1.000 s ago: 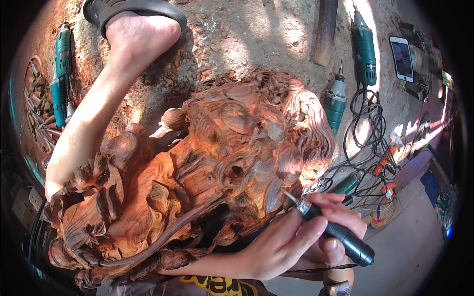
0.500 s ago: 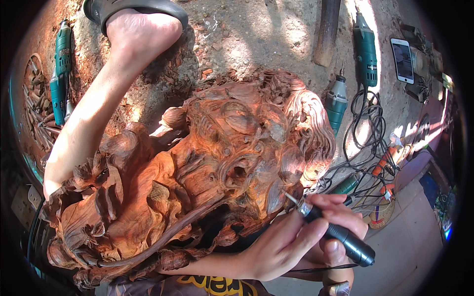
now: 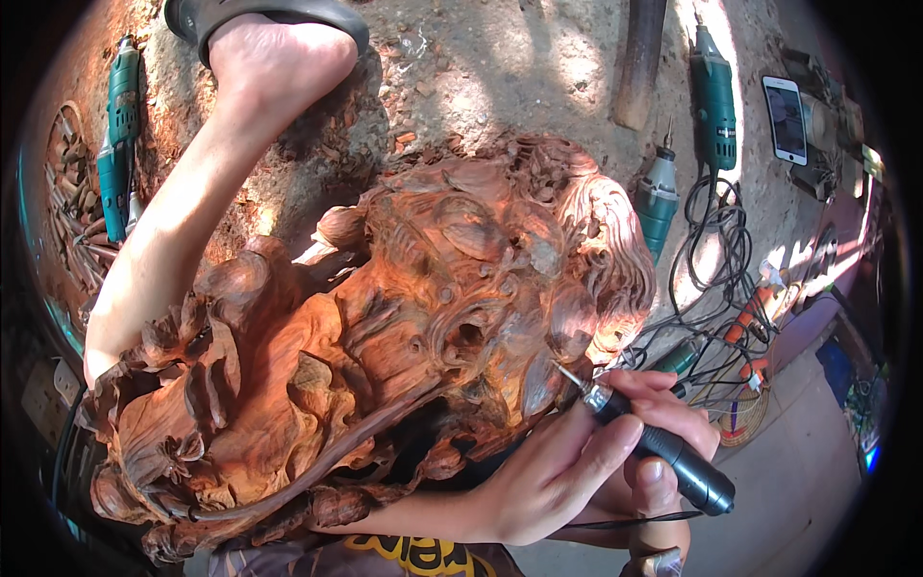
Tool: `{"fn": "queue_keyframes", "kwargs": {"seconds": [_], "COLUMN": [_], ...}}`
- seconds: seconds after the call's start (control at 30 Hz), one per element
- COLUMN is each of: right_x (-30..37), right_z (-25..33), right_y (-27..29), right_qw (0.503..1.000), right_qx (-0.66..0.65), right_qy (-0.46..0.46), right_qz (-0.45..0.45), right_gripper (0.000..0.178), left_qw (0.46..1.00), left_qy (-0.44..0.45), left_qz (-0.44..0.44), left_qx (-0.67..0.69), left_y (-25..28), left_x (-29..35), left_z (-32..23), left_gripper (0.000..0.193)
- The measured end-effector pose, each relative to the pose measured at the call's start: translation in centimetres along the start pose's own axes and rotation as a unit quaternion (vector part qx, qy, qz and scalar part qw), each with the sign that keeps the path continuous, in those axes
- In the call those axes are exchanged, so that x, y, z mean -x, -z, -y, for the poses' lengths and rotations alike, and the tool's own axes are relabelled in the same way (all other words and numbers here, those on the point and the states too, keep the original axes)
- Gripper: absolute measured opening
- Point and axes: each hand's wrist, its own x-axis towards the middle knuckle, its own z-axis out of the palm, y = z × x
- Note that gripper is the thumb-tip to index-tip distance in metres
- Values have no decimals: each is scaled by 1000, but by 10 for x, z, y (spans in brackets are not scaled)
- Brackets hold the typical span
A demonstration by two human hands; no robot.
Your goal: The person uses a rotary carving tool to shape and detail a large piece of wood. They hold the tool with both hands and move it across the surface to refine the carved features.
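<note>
At the lower right edge of the brown wood carving (image 3: 404,337), I see both hands gathered round a black handpiece (image 3: 687,471). The right hand (image 3: 687,423) pinches it pen-fashion, fingers bent over the barrel. The left hand (image 3: 548,471) lies against it from the carving's near side, one digit meeting the barrel; its other fingers run behind, so I cannot tell whether it grips. The thin bit (image 3: 567,373) points at the carving, but from my feed I can't make out whether it touches the wood. Below the carving, the left forearm (image 3: 413,516) comes partly out from under its rim, and a dark shirt (image 3: 288,560) is cut off by my lower edge.

To the carving's left, a bare leg (image 3: 183,212) passes behind the wood, which hides the knee; the dark shoe (image 3: 288,13) beyond the carving is cropped at the top. Right of the carving I get a green power tool (image 3: 658,207), its lower end covered by the wood, another green tool (image 3: 713,111), a phone (image 3: 786,120) with an unreadable screen, and black cables (image 3: 716,231) too tangled to trace. Far left of it, small brown pieces (image 3: 72,192) blur toward the dark rim.
</note>
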Motion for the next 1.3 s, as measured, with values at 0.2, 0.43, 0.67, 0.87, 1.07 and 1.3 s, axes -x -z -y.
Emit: {"fn": "queue_keyframes", "kwargs": {"seconds": [0.2,0.43,0.67,0.87,1.07,1.3], "right_x": [-7,0,-6,0,5,4], "right_z": [5,6,7,4,-1,4], "right_y": [0,0,0,-1,2,2], "right_qw": [998,1000,998,999,999,1000], "right_qx": [-45,16,-15,25,-21,19], "right_qy": [32,-6,44,25,30,-7], "right_qz": [43,-1,31,17,3,-4], "right_gripper": [42,46,46,47,47,47], "left_qw": [990,997,994,998,999,1000], "left_qy": [-117,-68,-76,-65,-51,-23], "left_qz": [-49,16,-70,-10,1,0], "left_qx": [-69,-11,-47,-3,-5,-17], "left_y": [-9,0,-13,-5,-1,2], "left_x": [-3,-3,-3,-3,0,0], "left_z": [2,4,-2,4,3,2], "left_gripper": [45,60,50,55,49,50]}}
